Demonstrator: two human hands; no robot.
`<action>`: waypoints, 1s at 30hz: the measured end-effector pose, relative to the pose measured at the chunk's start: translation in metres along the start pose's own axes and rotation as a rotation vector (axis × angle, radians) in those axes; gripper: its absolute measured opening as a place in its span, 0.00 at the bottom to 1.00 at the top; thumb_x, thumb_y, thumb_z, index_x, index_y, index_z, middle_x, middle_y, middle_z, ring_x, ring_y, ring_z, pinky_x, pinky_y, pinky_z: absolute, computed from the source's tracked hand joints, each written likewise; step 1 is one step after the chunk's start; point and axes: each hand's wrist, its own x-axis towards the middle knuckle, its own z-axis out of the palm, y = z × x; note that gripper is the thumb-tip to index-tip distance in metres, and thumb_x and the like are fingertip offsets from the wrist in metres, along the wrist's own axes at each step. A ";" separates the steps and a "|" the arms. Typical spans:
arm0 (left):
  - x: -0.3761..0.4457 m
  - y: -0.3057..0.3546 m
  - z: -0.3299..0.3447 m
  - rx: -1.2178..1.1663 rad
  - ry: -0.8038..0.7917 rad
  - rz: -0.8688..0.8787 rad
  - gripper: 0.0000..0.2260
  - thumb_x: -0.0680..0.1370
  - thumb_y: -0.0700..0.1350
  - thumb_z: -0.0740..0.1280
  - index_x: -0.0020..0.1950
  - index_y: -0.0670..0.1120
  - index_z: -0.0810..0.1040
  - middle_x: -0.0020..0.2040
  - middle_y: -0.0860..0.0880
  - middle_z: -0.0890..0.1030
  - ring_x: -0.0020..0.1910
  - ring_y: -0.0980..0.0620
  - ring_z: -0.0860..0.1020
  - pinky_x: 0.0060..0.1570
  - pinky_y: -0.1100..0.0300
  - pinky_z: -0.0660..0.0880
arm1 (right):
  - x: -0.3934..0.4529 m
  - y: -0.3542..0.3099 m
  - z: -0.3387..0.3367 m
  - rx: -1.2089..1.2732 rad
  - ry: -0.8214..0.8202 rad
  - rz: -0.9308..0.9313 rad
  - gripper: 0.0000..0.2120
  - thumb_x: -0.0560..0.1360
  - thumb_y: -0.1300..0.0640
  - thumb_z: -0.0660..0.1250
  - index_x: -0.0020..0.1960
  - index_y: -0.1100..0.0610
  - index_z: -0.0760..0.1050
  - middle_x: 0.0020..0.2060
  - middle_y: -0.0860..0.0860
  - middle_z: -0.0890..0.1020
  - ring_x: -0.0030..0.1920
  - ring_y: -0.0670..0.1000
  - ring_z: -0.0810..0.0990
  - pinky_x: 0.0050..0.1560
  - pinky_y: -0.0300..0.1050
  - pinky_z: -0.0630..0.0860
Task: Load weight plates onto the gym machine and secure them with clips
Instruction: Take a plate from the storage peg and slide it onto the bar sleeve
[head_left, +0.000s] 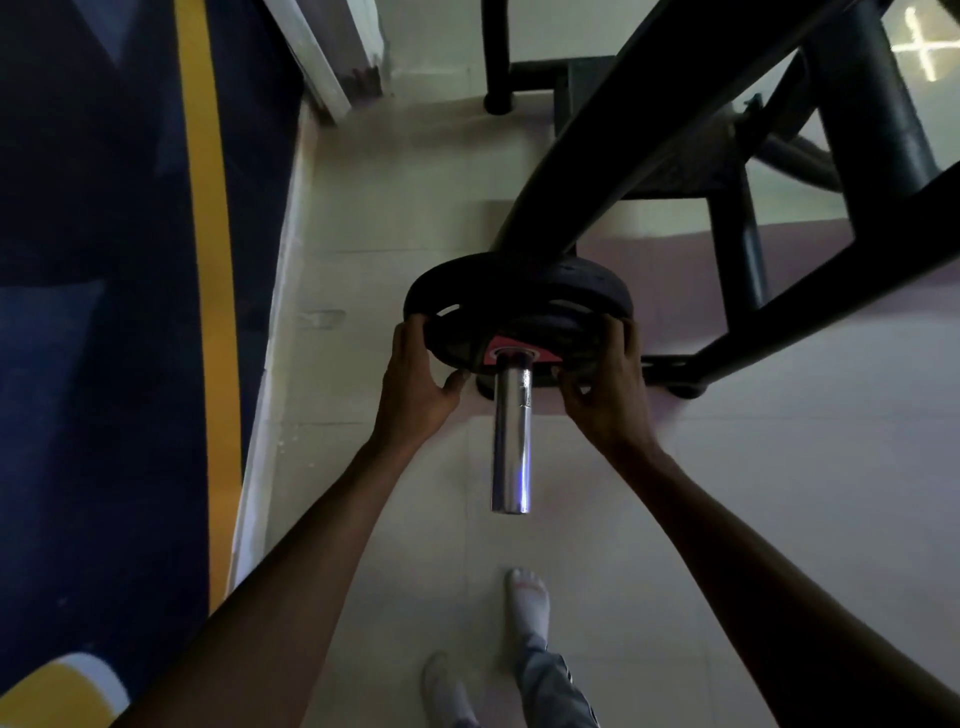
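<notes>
Floor (675, 519) of pale tiles fills the lower middle; a dark blue mat (93, 312) with a yellow stripe (213, 312) runs down the left side. 2 feet in white socks (530, 608) stand near the bottom edge, grey trouser leg just above the right 1. Black machine frame (649, 130) crosses diagonally from the top right, its thick arm coming down to the plates and covering their far rim. More frame tubes at right, cut off by the picture edge.

Weight plate (467, 332), black with a red patch by the hole, sits threaded on the chrome sleeve (511, 441), which sticks out toward the camera. A 2nd plate (576, 286) sits behind it, touching or nearly so; cannot tell which. Left hand (415, 384) grips the front plate's left rim, thumb curled under the edge. Right hand (608, 384) grips the right rim, fingers wrapped around it. Both forearms reach in from the bottom corners.

Lighting is dim; plate markings unreadable. Window glare at the top right.
</notes>
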 end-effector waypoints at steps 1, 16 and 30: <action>0.001 -0.002 0.000 -0.008 0.011 0.007 0.36 0.72 0.39 0.79 0.76 0.41 0.65 0.66 0.42 0.73 0.66 0.46 0.74 0.57 0.67 0.68 | 0.001 0.000 0.001 0.003 0.022 0.008 0.34 0.73 0.66 0.72 0.75 0.62 0.62 0.71 0.61 0.65 0.58 0.38 0.69 0.51 0.24 0.74; -0.039 -0.026 0.010 -0.012 -0.120 0.007 0.20 0.66 0.45 0.84 0.48 0.38 0.79 0.45 0.44 0.83 0.44 0.49 0.82 0.43 0.64 0.75 | -0.034 0.038 -0.010 0.116 -0.303 0.003 0.27 0.70 0.64 0.79 0.66 0.62 0.73 0.58 0.50 0.80 0.56 0.30 0.76 0.53 0.26 0.74; -0.191 -0.023 -0.002 -0.143 -0.164 -0.177 0.18 0.67 0.43 0.83 0.44 0.48 0.74 0.39 0.52 0.82 0.39 0.57 0.78 0.38 0.58 0.73 | -0.176 0.015 -0.034 0.090 -0.355 0.046 0.17 0.72 0.62 0.77 0.57 0.57 0.74 0.50 0.46 0.81 0.47 0.41 0.80 0.43 0.25 0.74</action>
